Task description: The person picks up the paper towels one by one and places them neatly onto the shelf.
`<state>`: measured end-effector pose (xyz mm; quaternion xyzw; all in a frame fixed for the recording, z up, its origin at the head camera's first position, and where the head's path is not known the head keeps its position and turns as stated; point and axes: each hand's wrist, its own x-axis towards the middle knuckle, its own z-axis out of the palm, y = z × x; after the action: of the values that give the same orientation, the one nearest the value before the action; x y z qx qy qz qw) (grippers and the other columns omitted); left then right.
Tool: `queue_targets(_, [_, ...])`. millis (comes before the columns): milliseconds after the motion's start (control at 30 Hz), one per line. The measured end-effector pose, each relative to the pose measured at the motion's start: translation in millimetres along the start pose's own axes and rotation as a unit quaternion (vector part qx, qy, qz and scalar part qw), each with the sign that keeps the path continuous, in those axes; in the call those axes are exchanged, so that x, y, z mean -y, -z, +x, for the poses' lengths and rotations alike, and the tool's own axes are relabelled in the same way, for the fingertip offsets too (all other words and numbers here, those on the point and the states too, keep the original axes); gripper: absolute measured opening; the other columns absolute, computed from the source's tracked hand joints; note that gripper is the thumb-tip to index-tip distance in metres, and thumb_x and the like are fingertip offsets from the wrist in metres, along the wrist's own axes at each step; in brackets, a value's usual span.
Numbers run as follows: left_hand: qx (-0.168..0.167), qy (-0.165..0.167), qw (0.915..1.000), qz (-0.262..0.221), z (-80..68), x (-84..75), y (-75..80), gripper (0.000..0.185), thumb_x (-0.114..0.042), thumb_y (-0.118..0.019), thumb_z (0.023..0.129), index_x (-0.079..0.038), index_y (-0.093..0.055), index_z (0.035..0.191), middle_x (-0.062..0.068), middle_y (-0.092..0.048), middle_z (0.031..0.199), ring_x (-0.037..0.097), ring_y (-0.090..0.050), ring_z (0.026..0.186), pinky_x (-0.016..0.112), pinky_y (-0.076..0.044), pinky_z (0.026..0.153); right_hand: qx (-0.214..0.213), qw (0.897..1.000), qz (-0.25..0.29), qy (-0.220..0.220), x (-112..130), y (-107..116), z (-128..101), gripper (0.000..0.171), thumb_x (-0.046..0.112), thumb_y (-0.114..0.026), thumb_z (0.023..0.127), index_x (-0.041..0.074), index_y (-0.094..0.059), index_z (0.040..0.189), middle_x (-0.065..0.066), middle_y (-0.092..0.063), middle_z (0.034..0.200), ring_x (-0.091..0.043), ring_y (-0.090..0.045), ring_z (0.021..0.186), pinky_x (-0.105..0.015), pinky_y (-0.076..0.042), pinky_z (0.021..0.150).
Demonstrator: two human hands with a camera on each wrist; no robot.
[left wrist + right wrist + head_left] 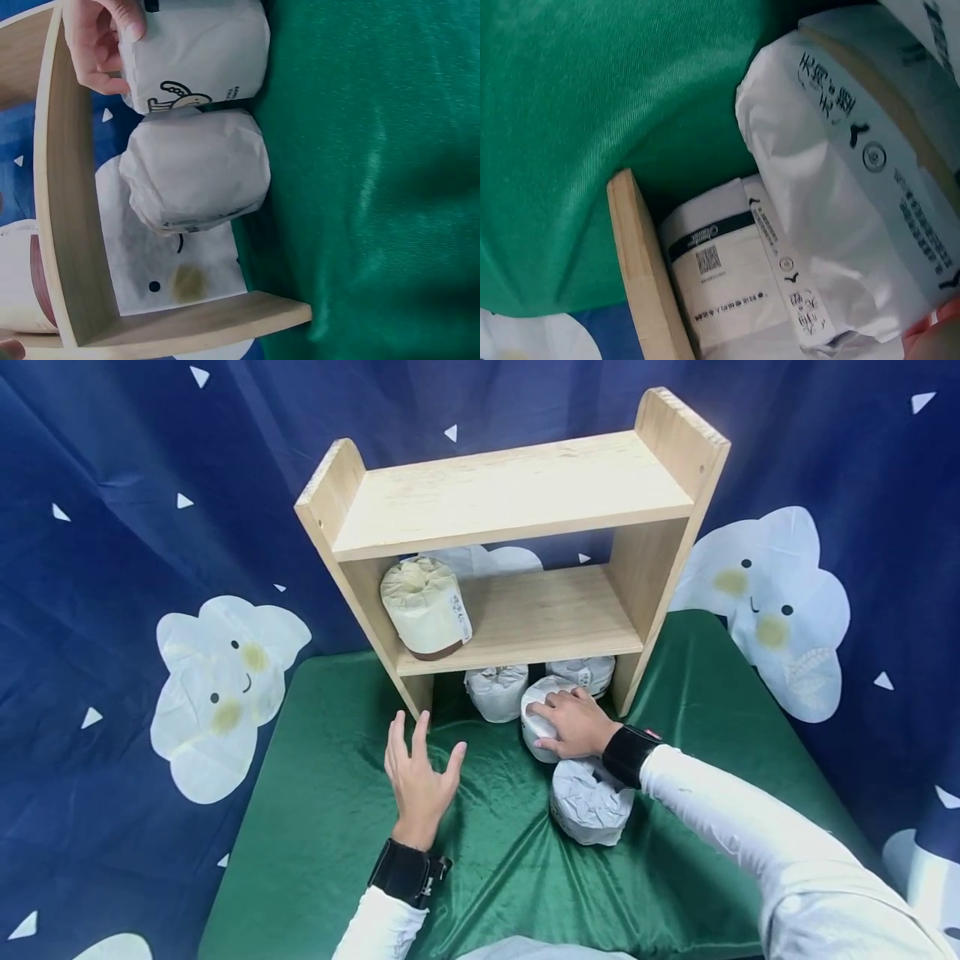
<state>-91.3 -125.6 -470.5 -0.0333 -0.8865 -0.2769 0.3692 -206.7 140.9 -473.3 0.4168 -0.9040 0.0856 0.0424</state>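
My right hand point(576, 722) grips the top of a white wrapped toilet paper roll point(202, 52) in front of the shelf's lowest level. In the right wrist view this roll, printed with dark characters, fills the right side, with a fingertip point(934, 336) at the lower edge. Spread fingers and a straight thumb show on my left hand point(422, 789), held above the green cloth with nothing in it. Behind the gripped roll, two more wrapped rolls stand under the shelf, one at left point(497, 695) and one at right point(596, 672). Another roll point(591, 806) lies nearer my body.
A light wooden shelf point(517, 662) stands at the back of a table draped in green cloth point(315, 827). On its middle board, far left, sits a cream-wrapped roll point(427, 610). A blue curtain point(90, 568) with cloud faces hangs behind.
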Motion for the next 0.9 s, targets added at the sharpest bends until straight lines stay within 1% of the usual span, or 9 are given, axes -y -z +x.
queue_targets(100, [0.006, 0.013, 0.9999, 0.004, -3.4, 2.0, 0.8, 0.067, -0.039, -0.072, 0.083, -0.010, -0.050, 0.139, 0.027, -0.035, 0.146, 0.044, -0.031, 0.134, 0.065, -0.026, 0.101, 0.005, 1.000, -0.008, -0.012, 0.7, -2.2, 1.5, 0.055, 0.052, -0.067, 0.085, 0.020, -0.056, 0.128, -0.008, -0.061, 0.097, -0.026, -0.058, 0.090, -0.049, -0.037, 0.082])
queue_targets(200, [0.016, 0.025, 0.9995, 0.008, -6.5, 3.8, 1.7, 0.068, -0.038, -0.073, 0.082, -0.010, -0.050, 0.139, 0.026, -0.034, 0.147, 0.043, -0.031, 0.135, 0.064, -0.025, 0.101, 0.007, 1.000, -0.012, -0.020, 2.0, -4.2, 3.2, 0.063, 0.058, -0.067, 0.082, 0.019, -0.054, 0.129, -0.008, -0.061, 0.096, -0.025, -0.058, 0.090, -0.048, -0.037, 0.082])
queue_targets(300, [0.023, 0.032, 0.9992, 0.013, -9.7, 5.8, 1.6, 0.067, -0.039, -0.073, 0.083, -0.011, -0.050, 0.139, 0.025, -0.033, 0.148, 0.043, -0.031, 0.135, 0.064, -0.025, 0.101, 0.000, 1.000, -0.015, -0.026, 3.9, -6.6, 5.4, 0.066, 0.059, -0.070, 0.079, 0.018, -0.053, 0.127, -0.007, -0.060, 0.092, -0.026, -0.057, 0.088, -0.048, -0.037, 0.079])
queue_targets(400, [0.023, 0.031, 0.9991, 0.020, -11.8, 7.7, 1.5, 0.067, -0.041, -0.072, 0.083, -0.012, -0.050, 0.139, 0.025, -0.035, 0.147, 0.043, -0.032, 0.134, 0.065, -0.025, 0.100, -0.010, 0.999, -0.016, -0.031, 6.2, -8.7, 7.8, 0.060, 0.050, -0.074, 0.079, 0.017, -0.052, 0.124, -0.007, -0.058, 0.087, -0.028, -0.057, 0.084, -0.049, -0.036, 0.077])
queue_targets(533, [0.019, 0.031, 0.9991, 0.023, -13.1, 9.4, 1.9, 0.066, -0.041, -0.072, 0.083, -0.012, -0.051, 0.138, 0.025, -0.036, 0.146, 0.042, -0.032, 0.133, 0.065, -0.026, 0.098, -0.017, 0.999, -0.020, -0.034, 9.0, -11.4, 10.4, 0.051, 0.037, -0.073, 0.080, 0.016, -0.050, 0.121, -0.006, -0.056, 0.083, -0.030, -0.057, 0.080, -0.049, -0.035, 0.074])
queue_targets(733, [0.024, 0.029, 0.9989, 0.027, -13.4, 9.2, 0.9, 0.066, -0.042, -0.071, 0.084, -0.012, -0.051, 0.139, 0.025, -0.035, 0.147, 0.042, -0.032, 0.133, 0.065, -0.025, 0.099, -0.021, 0.999, -0.006, -0.032, 8.9, -12.1, 10.6, 0.048, 0.029, -0.072, 0.080, 0.013, -0.050, 0.119, -0.008, -0.056, 0.084, -0.031, -0.058, 0.080, -0.049, -0.036, 0.075])
queue_targets(900, [0.019, 0.025, 0.9992, 0.026, -14.9, 10.1, 0.4, 0.065, -0.042, -0.071, 0.084, -0.011, -0.051, 0.138, 0.025, -0.035, 0.146, 0.044, -0.033, 0.132, 0.066, -0.025, 0.097, -0.020, 0.999, 0.013, -0.021, 8.6, -12.2, 10.7, 0.045, 0.024, -0.072, 0.081, 0.013, -0.049, 0.118, -0.009, -0.055, 0.084, -0.032, -0.057, 0.080, -0.048, -0.035, 0.075])
